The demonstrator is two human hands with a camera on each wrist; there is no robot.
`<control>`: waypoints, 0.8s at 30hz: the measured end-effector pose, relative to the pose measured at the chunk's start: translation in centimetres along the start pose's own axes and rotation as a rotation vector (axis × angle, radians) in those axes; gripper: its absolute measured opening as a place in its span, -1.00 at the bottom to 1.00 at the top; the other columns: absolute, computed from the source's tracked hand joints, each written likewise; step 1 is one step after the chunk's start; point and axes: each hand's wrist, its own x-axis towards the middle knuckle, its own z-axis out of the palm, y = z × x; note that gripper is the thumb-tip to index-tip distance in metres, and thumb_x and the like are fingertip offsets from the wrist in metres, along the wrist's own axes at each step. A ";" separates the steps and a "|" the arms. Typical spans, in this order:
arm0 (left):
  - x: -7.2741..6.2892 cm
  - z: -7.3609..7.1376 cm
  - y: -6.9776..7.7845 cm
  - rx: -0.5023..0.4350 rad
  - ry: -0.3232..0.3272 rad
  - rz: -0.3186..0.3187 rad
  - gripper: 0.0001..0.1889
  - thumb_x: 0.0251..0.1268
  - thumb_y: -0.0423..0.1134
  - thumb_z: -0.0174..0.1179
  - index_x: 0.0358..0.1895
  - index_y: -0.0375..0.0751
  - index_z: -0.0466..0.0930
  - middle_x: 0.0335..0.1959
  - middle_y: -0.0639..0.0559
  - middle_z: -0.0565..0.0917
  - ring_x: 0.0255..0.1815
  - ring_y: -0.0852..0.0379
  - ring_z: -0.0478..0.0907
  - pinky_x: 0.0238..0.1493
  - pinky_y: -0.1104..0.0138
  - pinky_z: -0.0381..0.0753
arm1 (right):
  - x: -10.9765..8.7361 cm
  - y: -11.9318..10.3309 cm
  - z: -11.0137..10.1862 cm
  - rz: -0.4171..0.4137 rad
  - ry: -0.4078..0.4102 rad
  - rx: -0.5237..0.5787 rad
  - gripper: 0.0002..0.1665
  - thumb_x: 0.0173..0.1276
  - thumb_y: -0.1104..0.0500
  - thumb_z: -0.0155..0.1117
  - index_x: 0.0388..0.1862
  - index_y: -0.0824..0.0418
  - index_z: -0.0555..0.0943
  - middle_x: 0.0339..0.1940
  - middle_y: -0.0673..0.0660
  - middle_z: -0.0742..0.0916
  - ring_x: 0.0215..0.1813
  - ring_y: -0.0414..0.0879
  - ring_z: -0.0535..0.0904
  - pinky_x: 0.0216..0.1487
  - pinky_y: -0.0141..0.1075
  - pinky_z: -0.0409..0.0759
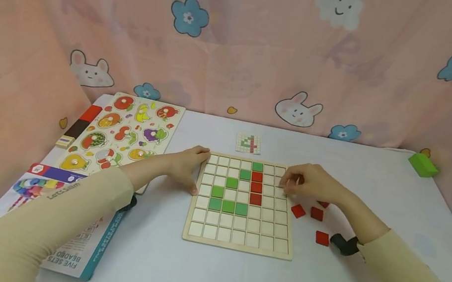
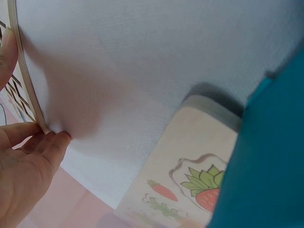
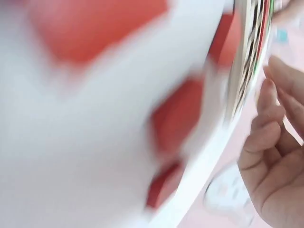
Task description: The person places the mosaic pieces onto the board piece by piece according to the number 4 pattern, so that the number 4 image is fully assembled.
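Observation:
A pale wooden grid board (image 1: 236,250) lies mid-table, with green tiles (image 1: 228,206) in a slanting line and a row, and a column of red tiles (image 1: 256,187). My left hand (image 1: 185,166) holds its far left corner; in the left wrist view, the thumb and fingers (image 2: 57,145) touch its edge. My right hand (image 1: 310,180) is over the board's upper right edge. Its thumb and fingertips are close together in the right wrist view; whether a tile is between them cannot be seen. Loose red tiles (image 1: 316,214) lie right of the board.
A small pattern card (image 1: 248,143) lies beyond the board. At left are a fruit puzzle board (image 1: 121,117) and a boxed bead set (image 1: 73,235). A green block (image 1: 423,165) stands at the far right. One red tile (image 1: 322,238) lies beside the black wrist camera (image 1: 345,244).

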 end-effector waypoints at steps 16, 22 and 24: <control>0.0 0.1 0.0 0.008 0.002 0.006 0.14 -0.05 -0.11 0.54 0.55 -0.38 -0.01 0.62 -0.30 -0.08 0.65 -0.25 -0.08 0.64 0.03 0.07 | -4.1 7.3 -3.2 0.159 -0.120 0.035 -0.67 0.04 0.14 0.55 -0.18 0.01 0.70 -0.20 0.07 0.63 -0.07 -0.03 0.46 -0.18 -0.30 0.53; -0.1 0.1 0.1 0.012 0.004 0.013 0.14 -0.04 -0.10 0.54 0.55 -0.38 -0.01 0.62 -0.31 -0.08 0.64 -0.26 -0.07 0.64 0.01 0.09 | -3.7 7.1 -3.1 0.177 -0.049 -0.040 -0.77 0.10 0.14 0.52 -0.33 0.10 0.62 -0.36 0.03 0.64 -0.22 -0.07 0.48 -0.26 -0.34 0.52; -0.2 0.1 0.1 0.010 0.006 0.012 0.14 -0.04 -0.11 0.54 0.55 -0.38 -0.01 0.62 -0.31 -0.08 0.64 -0.27 -0.07 0.64 0.01 0.09 | -3.5 6.9 -3.1 0.192 -0.008 -0.042 -0.81 0.16 0.12 0.49 -0.36 0.11 0.62 -0.39 0.02 0.68 -0.24 -0.07 0.50 -0.26 -0.34 0.53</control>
